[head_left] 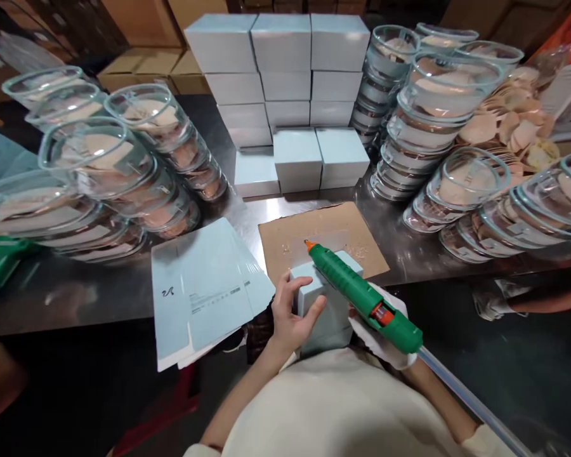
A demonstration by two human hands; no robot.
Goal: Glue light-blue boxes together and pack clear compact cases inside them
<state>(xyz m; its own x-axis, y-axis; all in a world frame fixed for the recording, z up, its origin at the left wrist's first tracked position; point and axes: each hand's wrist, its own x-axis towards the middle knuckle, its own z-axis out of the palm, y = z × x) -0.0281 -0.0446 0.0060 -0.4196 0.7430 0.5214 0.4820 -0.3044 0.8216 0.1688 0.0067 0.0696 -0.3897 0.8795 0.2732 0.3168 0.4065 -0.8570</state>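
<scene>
My left hand (292, 314) grips the left side of a small pale blue box (326, 311) held close to my body at the table's near edge. In a white glove, my right hand (385, 336) holds a green glue gun (361, 297); its orange tip points away over the box toward a brown cardboard sheet (321, 238) that carries glue spots. A clear glue stick (466, 400) trails from the back of the gun.
Flat unfolded blue boxes (204, 289) lie left of my hands. Finished blue boxes (285, 82) are stacked at the back. Stacks of clear glass bowls lie to the left (109, 165) and right (438, 108). Another person's arm (547, 298) shows at the right edge.
</scene>
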